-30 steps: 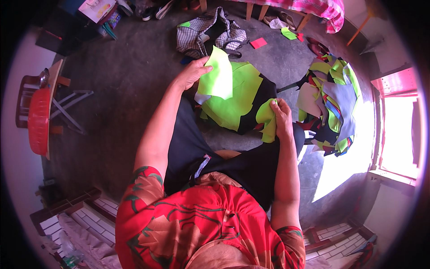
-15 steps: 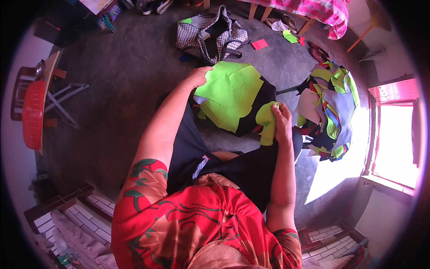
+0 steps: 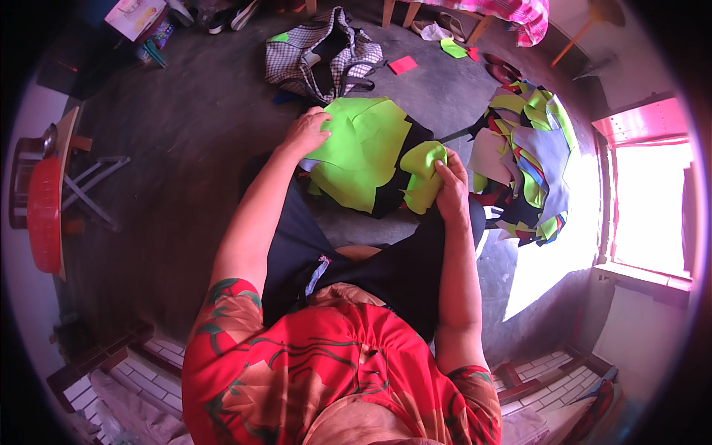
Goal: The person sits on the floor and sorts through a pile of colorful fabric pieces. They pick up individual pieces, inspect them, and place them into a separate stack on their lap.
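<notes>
A pile of lime-green cloth pieces (image 3: 360,144) with black cloth showing beneath it sits in front of my knees. My left hand (image 3: 306,133) rests at the pile's left edge, its fingers a little apart and touching the green cloth. On the other side my right hand (image 3: 454,194) pinches a smaller lime-green cloth scrap (image 3: 423,178) between thumb and fingers. That scrap hangs curled over the black right part of the pile. What supports the pile is mostly hidden under the cloth.
A large heap of mixed cloth scraps (image 3: 530,159) stands at the right. Beyond the pile lies a checked bag (image 3: 297,63), gaping at the top. A red piece (image 3: 403,65) is on the floor beside it. A red basin (image 3: 44,215) stands at far left.
The whole view has shifted slightly. My left hand has slid nearer along the pile's edge, its fingers spreading a little. My right hand still holds the green scrap, now more curled.
</notes>
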`<state>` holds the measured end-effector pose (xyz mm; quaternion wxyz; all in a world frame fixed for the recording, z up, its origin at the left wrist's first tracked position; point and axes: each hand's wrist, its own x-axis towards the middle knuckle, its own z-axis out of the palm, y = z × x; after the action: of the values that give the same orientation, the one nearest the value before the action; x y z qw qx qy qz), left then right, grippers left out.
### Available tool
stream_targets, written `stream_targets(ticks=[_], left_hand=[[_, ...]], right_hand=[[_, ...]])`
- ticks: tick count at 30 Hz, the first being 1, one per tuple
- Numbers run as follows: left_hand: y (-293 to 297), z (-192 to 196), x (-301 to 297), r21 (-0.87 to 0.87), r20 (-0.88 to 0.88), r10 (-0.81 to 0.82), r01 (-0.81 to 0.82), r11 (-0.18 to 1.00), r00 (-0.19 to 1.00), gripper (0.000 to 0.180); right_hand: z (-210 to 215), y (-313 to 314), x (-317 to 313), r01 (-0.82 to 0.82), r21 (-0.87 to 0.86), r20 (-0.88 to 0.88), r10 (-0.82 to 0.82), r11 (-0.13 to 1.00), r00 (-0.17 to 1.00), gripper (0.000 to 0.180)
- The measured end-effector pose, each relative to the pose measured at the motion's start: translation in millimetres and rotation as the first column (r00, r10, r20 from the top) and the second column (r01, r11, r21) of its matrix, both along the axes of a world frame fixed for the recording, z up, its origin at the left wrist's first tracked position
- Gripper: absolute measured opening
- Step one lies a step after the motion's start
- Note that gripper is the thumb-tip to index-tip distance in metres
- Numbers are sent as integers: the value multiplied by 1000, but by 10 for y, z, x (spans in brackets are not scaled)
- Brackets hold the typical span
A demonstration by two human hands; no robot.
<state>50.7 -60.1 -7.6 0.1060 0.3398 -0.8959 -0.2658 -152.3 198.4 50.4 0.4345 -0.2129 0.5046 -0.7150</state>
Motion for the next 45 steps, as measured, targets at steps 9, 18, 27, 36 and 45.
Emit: stream_targets(ticks=[9, 18, 27, 36, 45], left_hand=[[608, 338, -277, 812, -438, -103, 442, 381, 893, 69], [923, 304, -377, 823, -384, -235, 446, 352, 893, 54], [748, 74, -321, 811, -353, 65, 270, 520, 934, 64], [663, -78, -384, 805, -421, 228, 245, 541, 878, 48], [341, 173, -682, 660, -265, -232, 352, 664, 936, 50]], right_hand=[[190, -23, 123, -221, 33, 176, 212, 975, 961, 28], [-9, -38, 128, -303, 146, 38, 301, 942, 953, 25], [-216, 2, 28, 9, 289, -213, 55, 957, 975, 29], [-121, -7, 27, 233, 399, -397, -62, 887, 916, 31], [-161, 20, 14, 173, 385, -454, 23, 907, 891, 26]])
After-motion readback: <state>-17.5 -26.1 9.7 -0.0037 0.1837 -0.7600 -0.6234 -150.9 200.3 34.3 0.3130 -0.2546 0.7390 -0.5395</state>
